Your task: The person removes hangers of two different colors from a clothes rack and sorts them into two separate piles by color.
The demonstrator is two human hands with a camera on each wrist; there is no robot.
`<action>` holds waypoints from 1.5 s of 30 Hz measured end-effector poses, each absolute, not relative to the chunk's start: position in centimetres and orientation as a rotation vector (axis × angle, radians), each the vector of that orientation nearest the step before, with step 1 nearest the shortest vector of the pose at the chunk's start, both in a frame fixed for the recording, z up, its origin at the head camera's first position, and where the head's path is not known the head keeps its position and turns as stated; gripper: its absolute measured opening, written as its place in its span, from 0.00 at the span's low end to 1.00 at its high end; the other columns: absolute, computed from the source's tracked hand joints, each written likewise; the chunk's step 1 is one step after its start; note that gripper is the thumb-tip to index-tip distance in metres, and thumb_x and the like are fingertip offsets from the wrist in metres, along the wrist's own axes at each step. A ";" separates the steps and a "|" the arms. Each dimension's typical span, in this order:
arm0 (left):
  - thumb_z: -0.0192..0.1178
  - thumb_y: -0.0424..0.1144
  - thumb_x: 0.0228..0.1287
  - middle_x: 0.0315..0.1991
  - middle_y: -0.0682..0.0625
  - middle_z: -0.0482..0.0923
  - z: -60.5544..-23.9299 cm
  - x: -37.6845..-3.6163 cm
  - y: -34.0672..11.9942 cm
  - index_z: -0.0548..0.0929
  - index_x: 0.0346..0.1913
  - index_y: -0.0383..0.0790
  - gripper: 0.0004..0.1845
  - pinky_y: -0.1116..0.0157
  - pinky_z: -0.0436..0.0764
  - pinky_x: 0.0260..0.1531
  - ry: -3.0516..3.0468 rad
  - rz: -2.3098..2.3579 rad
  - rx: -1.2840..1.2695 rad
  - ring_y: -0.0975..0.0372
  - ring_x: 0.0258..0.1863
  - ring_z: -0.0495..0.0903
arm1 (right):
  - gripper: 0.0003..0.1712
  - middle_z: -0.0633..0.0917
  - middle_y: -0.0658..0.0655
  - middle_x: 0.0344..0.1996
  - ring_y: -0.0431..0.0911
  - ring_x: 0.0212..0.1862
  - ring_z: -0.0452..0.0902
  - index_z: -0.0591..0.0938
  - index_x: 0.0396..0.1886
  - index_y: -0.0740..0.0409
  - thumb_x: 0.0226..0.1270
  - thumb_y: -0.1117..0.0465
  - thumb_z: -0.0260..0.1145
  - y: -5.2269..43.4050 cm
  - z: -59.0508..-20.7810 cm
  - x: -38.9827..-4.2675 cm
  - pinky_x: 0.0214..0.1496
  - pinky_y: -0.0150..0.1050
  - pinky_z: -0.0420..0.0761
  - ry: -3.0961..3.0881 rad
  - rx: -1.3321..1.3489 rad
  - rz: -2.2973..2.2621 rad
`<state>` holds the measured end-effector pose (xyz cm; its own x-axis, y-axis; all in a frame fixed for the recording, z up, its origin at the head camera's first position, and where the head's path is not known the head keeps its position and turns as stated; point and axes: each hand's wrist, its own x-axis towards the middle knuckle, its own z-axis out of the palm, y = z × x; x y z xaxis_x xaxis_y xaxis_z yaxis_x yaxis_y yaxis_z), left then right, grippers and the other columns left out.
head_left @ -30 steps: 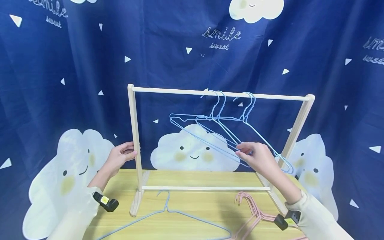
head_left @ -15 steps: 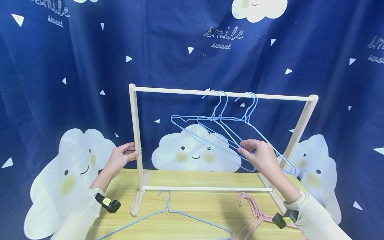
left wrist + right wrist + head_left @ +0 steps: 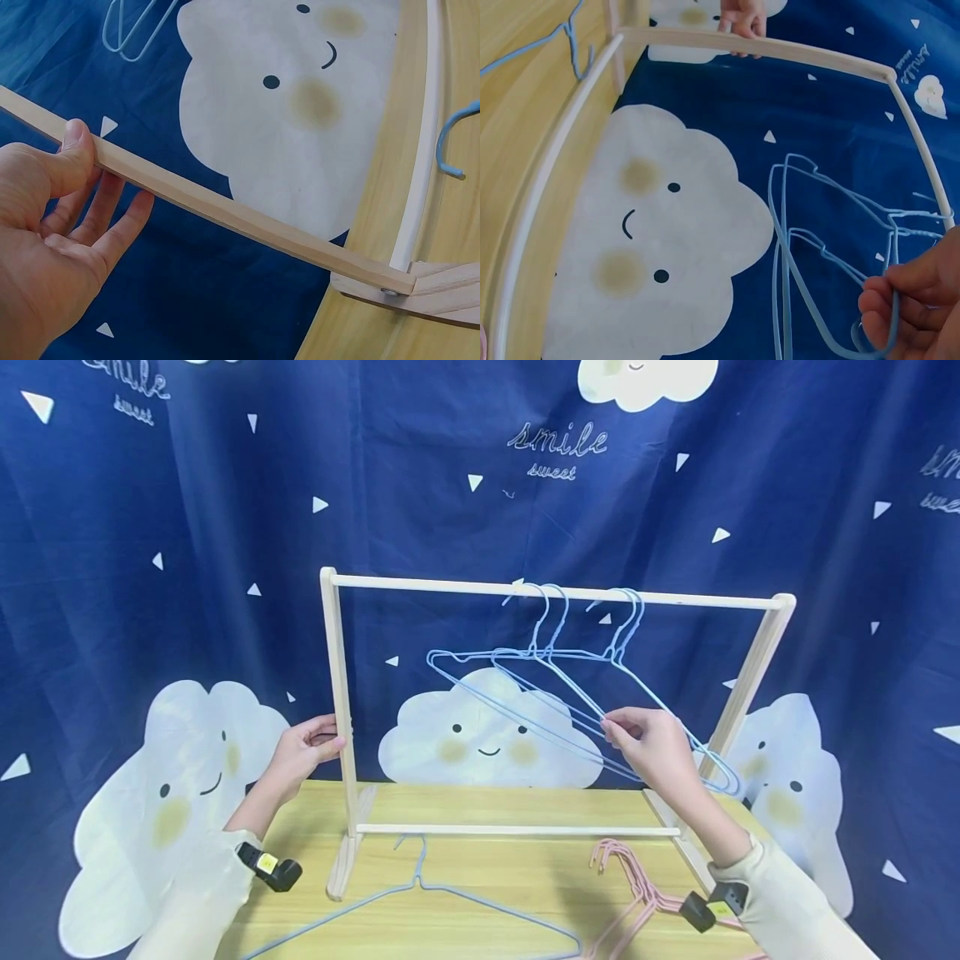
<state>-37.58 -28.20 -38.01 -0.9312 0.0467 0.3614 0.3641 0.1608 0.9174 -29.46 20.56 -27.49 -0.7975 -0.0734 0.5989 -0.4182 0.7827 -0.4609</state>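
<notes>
Steadying the rack (image 3: 517, 831), it seems, my left hand (image 3: 306, 752) has its fingers clamped on a post (image 3: 337, 668), while those of my right hand (image 3: 651, 750) pinch a blue hanger (image 3: 581, 694) hung from the rail (image 3: 435, 586), likely to control its swing.

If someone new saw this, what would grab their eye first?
Probably the pale wooden rack in the middle, its left post held by the left hand. Blue hangers dangle from its top bar, where the right hand pinches hanger wire. The navy backdrop behind, with its smiling white cloud, would compete for attention.
</notes>
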 end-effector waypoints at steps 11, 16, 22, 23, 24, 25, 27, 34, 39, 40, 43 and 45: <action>0.63 0.28 0.69 0.36 0.70 0.82 -38.1 -37.6 -28.2 0.68 0.67 0.17 0.28 0.74 0.86 0.43 -2.193 -1.840 -0.386 0.76 0.38 0.84 | 0.05 0.87 0.63 0.24 0.36 0.23 0.80 0.88 0.37 0.69 0.69 0.72 0.66 20.4 -27.6 -29.9 0.27 0.19 0.80 -2.223 0.375 0.926; 0.64 0.28 0.69 0.36 0.70 0.82 -38.1 -37.6 -28.2 0.68 0.67 0.17 0.29 0.75 0.86 0.43 -2.194 -1.843 -0.378 0.76 0.38 0.84 | 0.05 0.88 0.65 0.26 0.29 0.24 0.78 0.88 0.37 0.71 0.69 0.74 0.66 20.2 -27.4 -29.9 0.29 0.16 0.79 -2.166 0.369 0.955; 0.64 0.28 0.69 0.36 0.69 0.82 -38.1 -37.6 -28.2 0.68 0.67 0.17 0.29 0.74 0.86 0.43 -2.188 -1.852 -0.377 0.76 0.38 0.84 | 0.05 0.88 0.67 0.26 0.25 0.23 0.78 0.88 0.37 0.72 0.68 0.75 0.66 20.1 -27.2 -30.0 0.29 0.17 0.80 -2.127 0.373 0.997; 0.64 0.29 0.69 0.36 0.69 0.82 -38.1 -37.7 -28.2 0.68 0.67 0.18 0.29 0.74 0.86 0.43 -2.188 -1.852 -0.378 0.76 0.38 0.84 | 0.05 0.88 0.67 0.26 0.25 0.23 0.78 0.88 0.37 0.72 0.68 0.75 0.65 20.1 -27.2 -30.0 0.29 0.17 0.80 -2.122 0.378 1.004; 0.64 0.29 0.69 0.36 0.69 0.82 -38.1 -37.7 -28.2 0.68 0.68 0.18 0.29 0.74 0.86 0.43 -2.188 -1.853 -0.378 0.76 0.38 0.84 | 0.06 0.88 0.68 0.26 0.24 0.23 0.78 0.88 0.37 0.73 0.68 0.75 0.65 20.1 -27.1 -30.0 0.29 0.17 0.80 -2.116 0.380 1.008; 0.64 0.29 0.69 0.36 0.69 0.82 -38.1 -37.7 -28.2 0.68 0.68 0.18 0.29 0.74 0.86 0.43 -2.188 -1.853 -0.378 0.76 0.38 0.84 | 0.06 0.88 0.68 0.26 0.24 0.23 0.78 0.88 0.37 0.73 0.68 0.75 0.65 20.1 -27.1 -30.0 0.29 0.17 0.80 -2.110 0.382 1.013; 0.64 0.29 0.69 0.36 0.69 0.82 -38.1 -37.6 -28.2 0.68 0.68 0.18 0.29 0.74 0.86 0.43 -2.191 -1.851 -0.377 0.76 0.38 0.84 | 0.06 0.88 0.68 0.26 0.25 0.23 0.78 0.88 0.37 0.73 0.68 0.76 0.65 20.1 -27.1 -30.0 0.30 0.17 0.81 -2.097 0.388 1.021; 0.64 0.29 0.70 0.36 0.69 0.82 -38.0 -37.5 -28.2 0.68 0.69 0.19 0.29 0.75 0.86 0.44 -2.201 -1.849 -0.360 0.76 0.39 0.83 | 0.05 0.87 0.68 0.24 0.25 0.22 0.79 0.88 0.37 0.73 0.68 0.76 0.66 20.1 -27.0 -30.2 0.30 0.18 0.81 -2.058 0.423 1.037; 0.64 0.29 0.70 0.37 0.69 0.82 -38.1 -37.5 -28.2 0.68 0.69 0.19 0.30 0.75 0.86 0.44 -2.204 -1.848 -0.353 0.76 0.39 0.83 | 0.06 0.87 0.66 0.24 0.26 0.21 0.79 0.88 0.38 0.72 0.70 0.73 0.66 20.0 -26.7 -30.2 0.28 0.19 0.81 -2.098 0.420 1.047; 0.64 0.29 0.70 0.37 0.69 0.82 -38.1 -37.5 -28.2 0.68 0.69 0.19 0.30 0.75 0.86 0.44 -2.205 -1.844 -0.354 0.76 0.39 0.83 | 0.06 0.87 0.66 0.23 0.27 0.21 0.79 0.88 0.38 0.72 0.70 0.73 0.66 20.0 -26.6 -30.1 0.28 0.19 0.81 -2.113 0.417 1.049; 0.64 0.29 0.69 0.37 0.69 0.82 -38.2 -37.6 -28.2 0.69 0.68 0.18 0.29 0.75 0.86 0.44 -2.202 -1.839 -0.357 0.75 0.39 0.84 | 0.07 0.88 0.65 0.23 0.28 0.21 0.79 0.88 0.38 0.71 0.71 0.71 0.65 19.9 -26.4 -29.9 0.25 0.20 0.80 -2.145 0.407 1.053; 0.64 0.30 0.70 0.37 0.69 0.82 -38.3 -37.6 -28.2 0.69 0.67 0.18 0.29 0.75 0.86 0.44 -2.202 -1.837 -0.360 0.76 0.39 0.84 | 0.07 0.87 0.65 0.23 0.29 0.20 0.79 0.88 0.38 0.70 0.72 0.71 0.65 19.8 -26.3 -29.8 0.24 0.21 0.80 -2.155 0.404 1.057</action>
<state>-37.64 -28.24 -38.34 -0.9381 0.0285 0.3453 0.3448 0.1740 0.9224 -29.81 19.82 -26.28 -0.7117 0.0232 0.7021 -0.5410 0.6194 -0.5689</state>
